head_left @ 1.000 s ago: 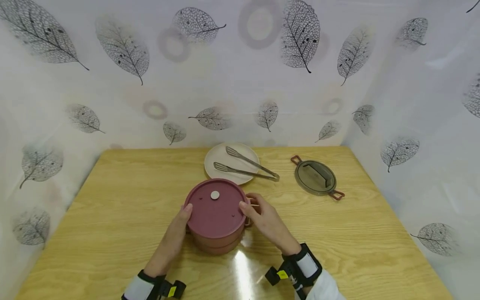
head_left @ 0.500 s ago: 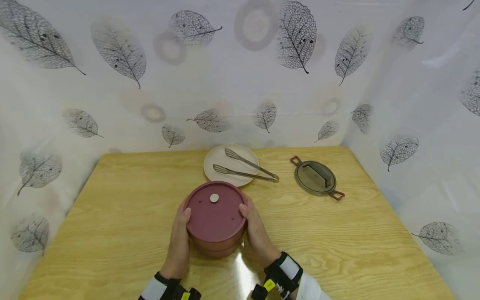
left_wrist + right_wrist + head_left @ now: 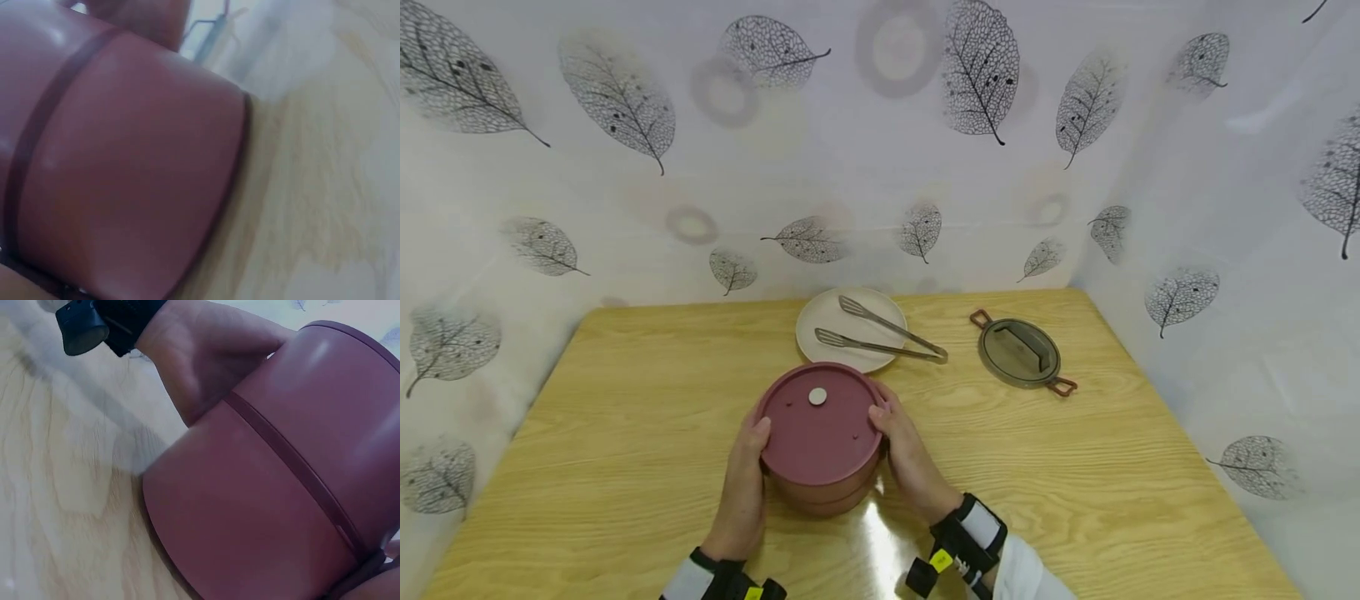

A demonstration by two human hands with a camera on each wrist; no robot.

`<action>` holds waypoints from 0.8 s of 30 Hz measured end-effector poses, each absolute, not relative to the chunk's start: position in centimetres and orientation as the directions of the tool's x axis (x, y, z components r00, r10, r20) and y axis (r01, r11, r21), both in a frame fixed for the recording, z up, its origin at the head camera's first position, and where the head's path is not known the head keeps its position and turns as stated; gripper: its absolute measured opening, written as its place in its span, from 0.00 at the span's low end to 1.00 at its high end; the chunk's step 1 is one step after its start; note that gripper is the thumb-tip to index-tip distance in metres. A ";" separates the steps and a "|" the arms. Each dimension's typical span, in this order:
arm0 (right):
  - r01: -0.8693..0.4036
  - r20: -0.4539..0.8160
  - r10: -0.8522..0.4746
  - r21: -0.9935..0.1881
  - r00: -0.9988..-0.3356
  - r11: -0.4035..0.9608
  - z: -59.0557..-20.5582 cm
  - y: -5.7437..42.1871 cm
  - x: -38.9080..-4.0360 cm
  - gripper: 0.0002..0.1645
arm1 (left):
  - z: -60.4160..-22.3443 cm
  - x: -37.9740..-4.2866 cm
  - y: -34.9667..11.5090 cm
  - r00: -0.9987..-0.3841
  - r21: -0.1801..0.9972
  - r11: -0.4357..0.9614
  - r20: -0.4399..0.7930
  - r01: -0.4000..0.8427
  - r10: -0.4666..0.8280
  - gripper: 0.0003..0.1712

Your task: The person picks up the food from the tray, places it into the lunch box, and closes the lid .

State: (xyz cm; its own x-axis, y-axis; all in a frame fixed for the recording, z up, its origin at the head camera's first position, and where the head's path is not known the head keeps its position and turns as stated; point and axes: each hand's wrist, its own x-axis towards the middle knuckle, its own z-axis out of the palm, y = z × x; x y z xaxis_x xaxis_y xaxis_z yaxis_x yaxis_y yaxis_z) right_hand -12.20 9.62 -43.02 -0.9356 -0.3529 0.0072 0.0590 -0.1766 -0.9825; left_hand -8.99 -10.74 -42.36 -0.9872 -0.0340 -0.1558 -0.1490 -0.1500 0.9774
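Note:
A maroon round lunch box with a lid and a pale round button on top stands at the middle of the table. My left hand grips its left side, thumb on the lid's rim. On the right side my right hand holds it the same way; the other fingers are mostly hidden behind the box. In the left wrist view the lunch box shows a dark band, and its base meets the wood. The right wrist view shows the left hand against the box's wall.
Behind the lunch box lies a white plate, with metal tongs resting across it and past its right edge. A small two-handled pan with a dark lid stands at the back right. A leaf-patterned curtain surrounds the table.
My right hand has shifted from the metal clasp at the lunch box's right side to wrap around that side, its wrist nearer. The head view has turned slightly right.

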 end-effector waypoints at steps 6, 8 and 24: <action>-0.042 0.032 -0.367 -0.999 -0.930 0.020 -42.8 11.1 -12.3 0.34 | -42.8 -9.1 -10.9 -0.987 0.981 -0.120 -0.156 -0.150 -0.042 0.39; -0.104 0.073 -0.365 -0.992 -0.928 0.067 -42.6 12.0 -12.5 0.32 | -42.9 -9.2 -10.9 -0.987 0.981 -0.118 -0.157 -0.151 -0.041 0.40; -0.466 0.375 -0.278 -0.750 -0.884 0.470 -41.6 23.1 -15.0 0.26 | -42.7 -9.1 -11.2 -0.982 0.982 -0.029 -0.186 -0.185 -0.019 0.43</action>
